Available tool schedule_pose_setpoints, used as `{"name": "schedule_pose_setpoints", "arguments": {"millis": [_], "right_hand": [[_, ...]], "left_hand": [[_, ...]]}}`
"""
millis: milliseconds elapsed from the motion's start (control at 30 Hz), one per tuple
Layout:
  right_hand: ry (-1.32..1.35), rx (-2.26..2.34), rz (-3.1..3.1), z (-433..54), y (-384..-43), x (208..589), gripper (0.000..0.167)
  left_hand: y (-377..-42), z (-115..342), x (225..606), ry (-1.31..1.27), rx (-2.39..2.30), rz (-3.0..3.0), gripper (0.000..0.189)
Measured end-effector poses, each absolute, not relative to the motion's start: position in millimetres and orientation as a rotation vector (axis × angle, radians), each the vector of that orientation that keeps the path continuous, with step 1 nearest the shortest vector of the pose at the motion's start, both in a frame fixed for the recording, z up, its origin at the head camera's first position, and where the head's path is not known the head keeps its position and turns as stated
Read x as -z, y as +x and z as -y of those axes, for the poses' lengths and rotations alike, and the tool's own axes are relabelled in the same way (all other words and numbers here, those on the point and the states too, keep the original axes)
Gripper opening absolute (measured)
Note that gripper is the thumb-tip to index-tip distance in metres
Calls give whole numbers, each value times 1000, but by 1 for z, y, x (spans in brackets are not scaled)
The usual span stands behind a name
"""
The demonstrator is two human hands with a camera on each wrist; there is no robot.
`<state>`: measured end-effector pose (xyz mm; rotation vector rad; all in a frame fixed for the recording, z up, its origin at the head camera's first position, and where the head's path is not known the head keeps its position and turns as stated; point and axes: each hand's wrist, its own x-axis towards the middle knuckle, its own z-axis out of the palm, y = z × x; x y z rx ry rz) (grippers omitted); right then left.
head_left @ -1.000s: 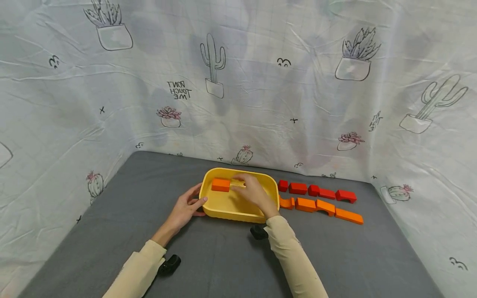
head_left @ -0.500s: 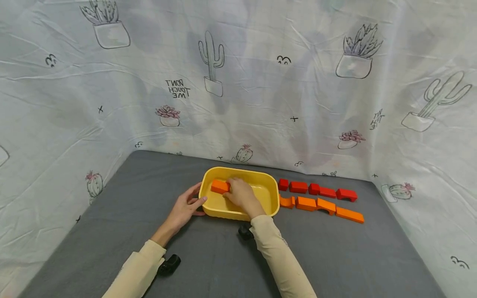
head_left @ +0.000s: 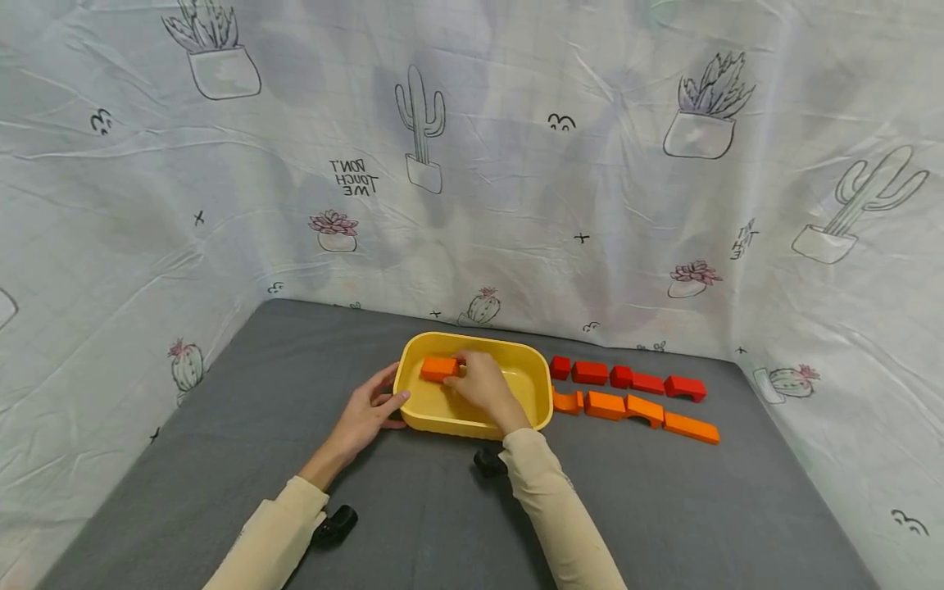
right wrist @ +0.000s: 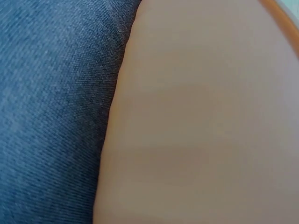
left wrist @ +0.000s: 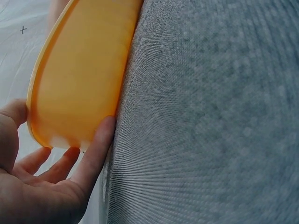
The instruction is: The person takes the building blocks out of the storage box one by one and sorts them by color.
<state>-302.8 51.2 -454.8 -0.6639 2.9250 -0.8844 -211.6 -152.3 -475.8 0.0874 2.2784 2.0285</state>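
A yellow plastic tub [head_left: 428,419] stands on the grey cloth. Inside, at its left, lies an orange rectangular block [head_left: 438,369]. My right hand [head_left: 483,385] reaches into the tub and pinches the right end of this block; the fingertips are partly hidden. At the tub's left end, my left hand [head_left: 369,403] holds it, thumb at the rim and fingers against the outside wall. The left wrist view shows these fingers [left wrist: 96,156] on the tub's end wall [left wrist: 84,84]. In the right wrist view the tub's side [right wrist: 201,116] fills most of the picture, and no hand shows.
Right of the tub runs a back row of several red blocks [head_left: 590,373]. In front of it is a row of orange blocks [head_left: 606,405], some with arched cutouts. A white printed curtain [head_left: 501,205] hangs behind the grey-covered table [head_left: 413,508].
My right hand has moved left within the tub, onto the orange block's right end. The block has turned and shifted slightly. My left hand has stayed at the tub's left end.
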Motion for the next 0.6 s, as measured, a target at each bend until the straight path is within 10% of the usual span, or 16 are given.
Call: {"name": "schedule_pose_setpoints", "arguments": {"millis": [600], "right_hand": [[-720, 1101, -2969, -78, -287, 449, 26]], "left_hand": [[-211, 151, 476, 102, -2044, -2270, 64]]}}
